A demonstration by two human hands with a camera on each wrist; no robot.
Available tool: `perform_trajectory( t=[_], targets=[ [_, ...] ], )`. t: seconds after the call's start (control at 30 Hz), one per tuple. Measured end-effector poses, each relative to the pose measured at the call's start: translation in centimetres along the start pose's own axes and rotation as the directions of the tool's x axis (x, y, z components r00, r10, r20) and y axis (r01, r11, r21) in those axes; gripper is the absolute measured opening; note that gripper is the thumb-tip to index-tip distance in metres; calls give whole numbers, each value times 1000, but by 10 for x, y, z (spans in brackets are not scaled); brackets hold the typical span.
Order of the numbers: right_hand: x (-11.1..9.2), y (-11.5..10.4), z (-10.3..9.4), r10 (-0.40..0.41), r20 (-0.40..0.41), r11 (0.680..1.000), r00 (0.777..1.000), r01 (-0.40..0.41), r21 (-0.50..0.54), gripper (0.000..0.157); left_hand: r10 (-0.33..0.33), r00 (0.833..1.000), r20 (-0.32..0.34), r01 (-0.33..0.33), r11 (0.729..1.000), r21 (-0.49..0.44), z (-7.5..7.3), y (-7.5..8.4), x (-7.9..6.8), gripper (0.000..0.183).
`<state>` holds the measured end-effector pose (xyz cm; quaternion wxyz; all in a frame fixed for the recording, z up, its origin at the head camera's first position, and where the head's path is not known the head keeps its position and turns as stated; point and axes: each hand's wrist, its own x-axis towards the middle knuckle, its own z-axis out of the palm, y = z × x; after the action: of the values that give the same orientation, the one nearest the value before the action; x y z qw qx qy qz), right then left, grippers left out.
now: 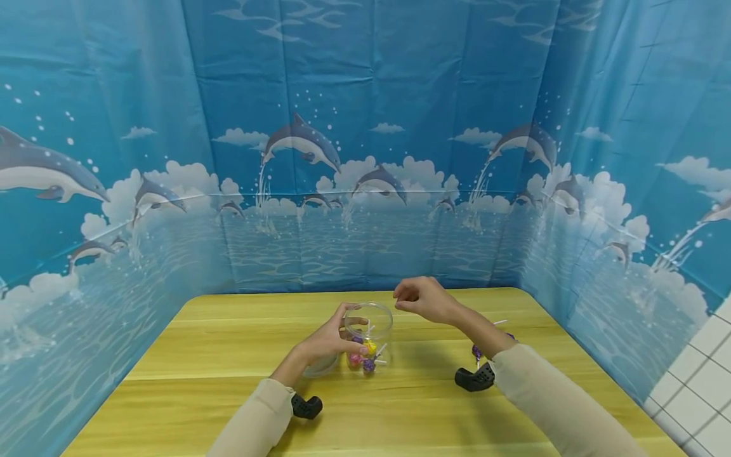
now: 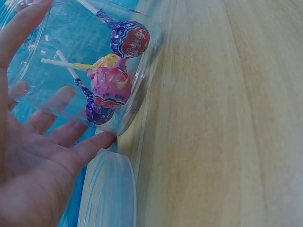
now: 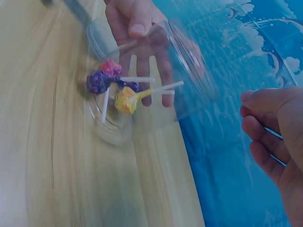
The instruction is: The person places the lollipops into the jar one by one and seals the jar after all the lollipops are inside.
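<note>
My left hand [image 1: 334, 336] holds a clear plastic jar [image 1: 386, 336] from its left side, thumb at the front and fingers round the back. Inside lie several wrapped lollipops: a yellow one [image 3: 126, 100], a pink one [image 2: 111, 86] and purple ones [image 2: 129, 39], their white sticks pointing various ways. The jar has no lid on. To the right of the jar's mouth and a little above it, my right hand [image 1: 425, 299] hovers with bent fingers; nothing shows between them in the right wrist view. A round clear lid [image 2: 108, 191] lies beside the jar, near the left hand.
More purple lollipops [image 1: 476, 351] lie on the wooden table [image 1: 228, 355] at the right, partly hidden by the right forearm. Black wrist devices [image 1: 307, 407] sit at both cuffs. A blue dolphin-print curtain [image 1: 365, 241] surrounds the table's back and sides.
</note>
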<state>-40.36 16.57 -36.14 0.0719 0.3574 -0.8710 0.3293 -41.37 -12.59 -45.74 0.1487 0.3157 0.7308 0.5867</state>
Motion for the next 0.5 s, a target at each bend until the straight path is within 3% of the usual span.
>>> perform_trajectory(
  t=[0.5],
  targets=[
    [-27, 18, -26, 51, -44, 999, 998, -51, -13, 12, -3, 1000, -6, 3, 1000, -20, 3, 2, -1, 83]
  ],
)
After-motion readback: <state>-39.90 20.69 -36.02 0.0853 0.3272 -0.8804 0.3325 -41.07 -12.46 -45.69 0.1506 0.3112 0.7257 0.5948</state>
